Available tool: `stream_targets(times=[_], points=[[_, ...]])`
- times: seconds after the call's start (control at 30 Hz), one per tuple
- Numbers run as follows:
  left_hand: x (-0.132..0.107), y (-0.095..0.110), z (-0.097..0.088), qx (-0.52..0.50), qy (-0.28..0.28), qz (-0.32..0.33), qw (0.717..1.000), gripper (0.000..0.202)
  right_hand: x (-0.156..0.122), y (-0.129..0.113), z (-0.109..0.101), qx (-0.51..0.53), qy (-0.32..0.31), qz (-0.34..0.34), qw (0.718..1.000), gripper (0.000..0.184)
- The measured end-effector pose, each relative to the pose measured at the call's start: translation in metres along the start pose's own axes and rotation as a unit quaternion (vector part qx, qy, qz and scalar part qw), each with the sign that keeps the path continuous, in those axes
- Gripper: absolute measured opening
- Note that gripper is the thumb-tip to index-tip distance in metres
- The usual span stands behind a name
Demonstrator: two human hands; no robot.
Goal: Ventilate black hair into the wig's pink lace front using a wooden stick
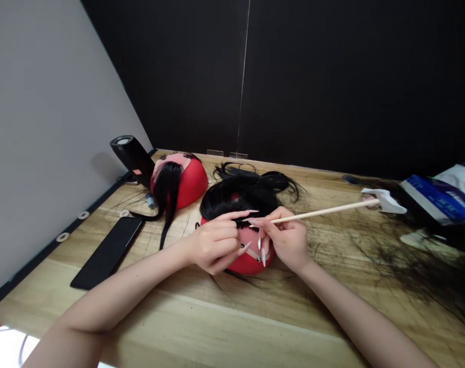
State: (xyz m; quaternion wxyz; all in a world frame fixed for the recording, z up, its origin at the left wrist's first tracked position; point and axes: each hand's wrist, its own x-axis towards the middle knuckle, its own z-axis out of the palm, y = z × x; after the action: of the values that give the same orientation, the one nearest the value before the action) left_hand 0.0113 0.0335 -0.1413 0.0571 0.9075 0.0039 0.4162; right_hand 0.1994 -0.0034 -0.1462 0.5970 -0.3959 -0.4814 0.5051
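My right hand pinches a thin, pale wooden stick; its narrow end points left, close to my left fingertips. Under both hands is a red dome-shaped head form bearing a pink mesh patch with a pale edge strip. Long black hair spreads over the form's far side and trails onto the table. My left hand rests against the near part of the form, index finger stretched along the hair's edge and the other fingers curled. Whatever those curled fingers hold is hidden.
A second red form with black hair stands back left, beside a black cylindrical speaker. A black phone lies on the wooden table. Loose hair and a blue-and-white packet are at right. A dark panel rises behind.
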Motion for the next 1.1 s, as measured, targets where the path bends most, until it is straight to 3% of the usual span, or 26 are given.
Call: stream_targets(times=[0.2,0.37,0.63,0.73,0.87,0.97,1.1], points=[[0.003,0.000,-0.001,0.012,-0.002,0.002,1.000,0.018,0.005,-0.004,-0.005,0.007,-0.031,0.033,0.999,0.037],[0.009,0.007,0.000,0.035,0.011,-0.011,0.999,0.021,0.013,-0.010,-0.013,0.007,-0.100,0.057,0.993,0.035],[0.029,0.032,-0.018,-0.059,0.099,-0.182,0.977,0.020,0.018,-0.020,-0.016,-0.007,-0.158,0.060,0.986,0.031],[0.035,0.039,-0.030,-0.091,0.123,-0.256,0.954,0.027,0.017,-0.018,-0.016,-0.011,-0.151,0.064,0.986,0.034],[0.037,0.040,-0.038,-0.186,0.108,-0.313,0.925,0.037,0.017,-0.017,-0.017,-0.016,-0.152,0.063,0.986,0.034],[0.041,0.040,-0.038,-0.330,0.098,-0.352,0.870,0.047,0.017,-0.017,-0.017,-0.020,-0.142,0.064,0.988,0.036],[0.048,0.044,-0.036,-0.471,0.080,-0.394,0.785,0.040,0.016,-0.018,-0.015,-0.021,-0.129,0.069,0.989,0.037]])
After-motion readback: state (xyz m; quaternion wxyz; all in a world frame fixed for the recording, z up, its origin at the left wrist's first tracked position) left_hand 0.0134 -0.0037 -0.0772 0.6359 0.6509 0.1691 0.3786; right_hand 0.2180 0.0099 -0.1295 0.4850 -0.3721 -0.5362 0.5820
